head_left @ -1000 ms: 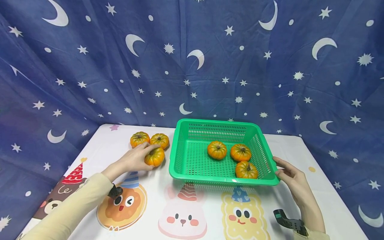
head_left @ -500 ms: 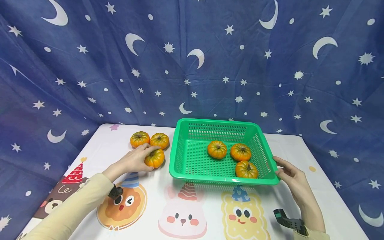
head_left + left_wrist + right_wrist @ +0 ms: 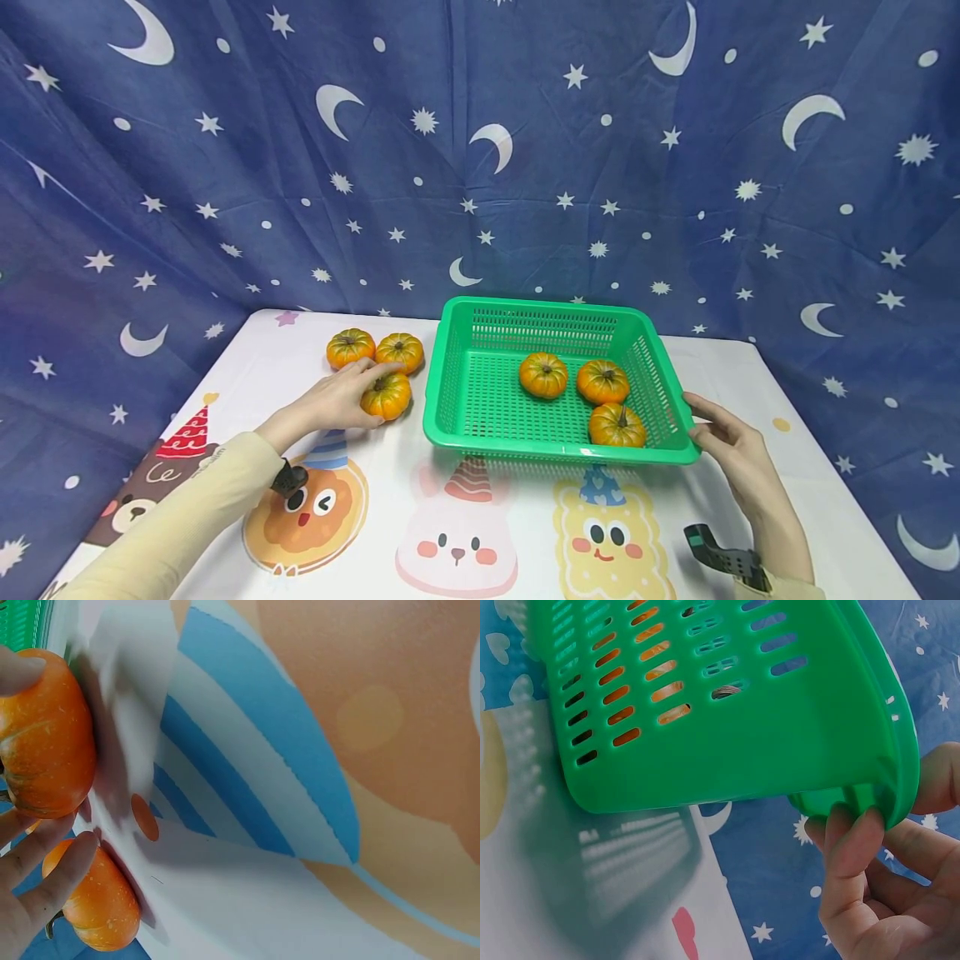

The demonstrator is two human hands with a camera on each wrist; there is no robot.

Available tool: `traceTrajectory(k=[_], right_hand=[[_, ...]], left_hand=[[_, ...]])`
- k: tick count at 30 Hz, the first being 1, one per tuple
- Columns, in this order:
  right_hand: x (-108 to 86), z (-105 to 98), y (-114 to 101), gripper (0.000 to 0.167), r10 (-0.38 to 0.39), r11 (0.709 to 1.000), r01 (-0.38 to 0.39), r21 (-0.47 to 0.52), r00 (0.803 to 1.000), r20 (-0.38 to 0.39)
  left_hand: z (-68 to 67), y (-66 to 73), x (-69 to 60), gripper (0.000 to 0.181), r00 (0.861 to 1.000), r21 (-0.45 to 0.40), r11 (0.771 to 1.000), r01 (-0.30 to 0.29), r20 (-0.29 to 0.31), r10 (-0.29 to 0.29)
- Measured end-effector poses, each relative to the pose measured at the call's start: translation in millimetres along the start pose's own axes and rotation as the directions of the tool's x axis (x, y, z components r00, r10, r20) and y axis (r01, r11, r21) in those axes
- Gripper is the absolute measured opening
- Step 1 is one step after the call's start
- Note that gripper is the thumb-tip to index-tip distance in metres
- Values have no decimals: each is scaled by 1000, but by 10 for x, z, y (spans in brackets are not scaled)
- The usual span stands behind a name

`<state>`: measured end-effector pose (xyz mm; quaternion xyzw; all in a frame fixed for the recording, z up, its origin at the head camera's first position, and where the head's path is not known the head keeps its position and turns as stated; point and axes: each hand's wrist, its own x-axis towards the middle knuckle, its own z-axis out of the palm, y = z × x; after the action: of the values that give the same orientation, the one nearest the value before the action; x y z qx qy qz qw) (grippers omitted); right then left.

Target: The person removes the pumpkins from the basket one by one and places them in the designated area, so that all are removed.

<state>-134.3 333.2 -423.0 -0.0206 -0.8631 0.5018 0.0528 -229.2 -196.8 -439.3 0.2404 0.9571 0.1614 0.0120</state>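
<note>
My left hand grips a small orange pumpkin on the table, left of the green basket; thumb and fingers lie on opposite sides of it. Just behind are two more pumpkins, one at the left and one at the right. In the left wrist view the gripped pumpkin is partly covered by fingers. My right hand holds the basket's right rim, and the right wrist view shows fingers curled under the rim. Inside the basket, towards its right, sit three pumpkins.
A white tablecloth with printed cartoon animals and food covers the table. Behind it hangs a dark blue curtain with moons and stars. Dark wrist straps show on the left wrist and right wrist.
The pumpkin in my left hand has dropped very slightly since one second ago. My right hand, the basket and the other pumpkins stay where they were.
</note>
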Motion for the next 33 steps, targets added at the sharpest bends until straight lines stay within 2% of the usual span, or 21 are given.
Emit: traceTrajectory(k=[14, 23, 33], right_hand=[[-3, 2, 5, 50, -1, 1000, 1, 3, 1000, 4], [2, 1, 4, 51, 1, 1000, -1, 0, 1000, 5], [-2, -1, 5, 51, 4, 1000, -4, -2, 1000, 5]], left_hand=[[-7, -35, -2, 82, 1000, 12, 1000, 8, 3, -8], [-27, -21, -31, 84, 998, -35, 998, 59, 19, -59], [-102, -7, -57, 82, 996, -72, 994, 82, -19, -84]])
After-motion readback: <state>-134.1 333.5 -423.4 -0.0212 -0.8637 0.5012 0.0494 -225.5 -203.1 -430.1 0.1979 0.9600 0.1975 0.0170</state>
